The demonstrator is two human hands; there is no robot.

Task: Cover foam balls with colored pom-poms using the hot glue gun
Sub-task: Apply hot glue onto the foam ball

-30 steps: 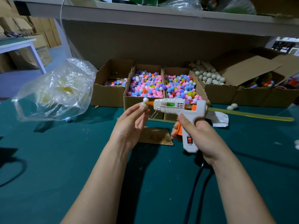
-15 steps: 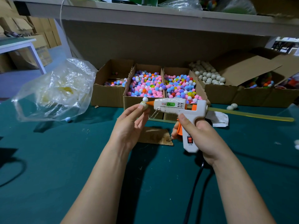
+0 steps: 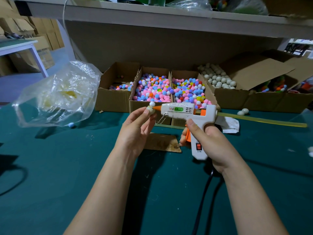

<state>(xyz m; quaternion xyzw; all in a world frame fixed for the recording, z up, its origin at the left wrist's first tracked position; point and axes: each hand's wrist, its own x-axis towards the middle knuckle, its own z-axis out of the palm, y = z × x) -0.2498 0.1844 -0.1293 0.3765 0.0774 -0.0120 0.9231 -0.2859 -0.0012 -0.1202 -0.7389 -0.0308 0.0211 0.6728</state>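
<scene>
Above the green surface (image 3: 67,167), left hand (image 3: 135,131) pinches a round foam ball (image 3: 150,110); right hand (image 3: 210,141) grips the smooth white plastic glue gun (image 3: 183,110).

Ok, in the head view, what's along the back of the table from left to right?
Clear plastic bag → almost empty cardboard box → first pom-pom box → second pom-pom box → box of white foam balls → box of mixed colourful items.

"CE" label and "15W" on the glue gun (image 3: 179,114)
</scene>
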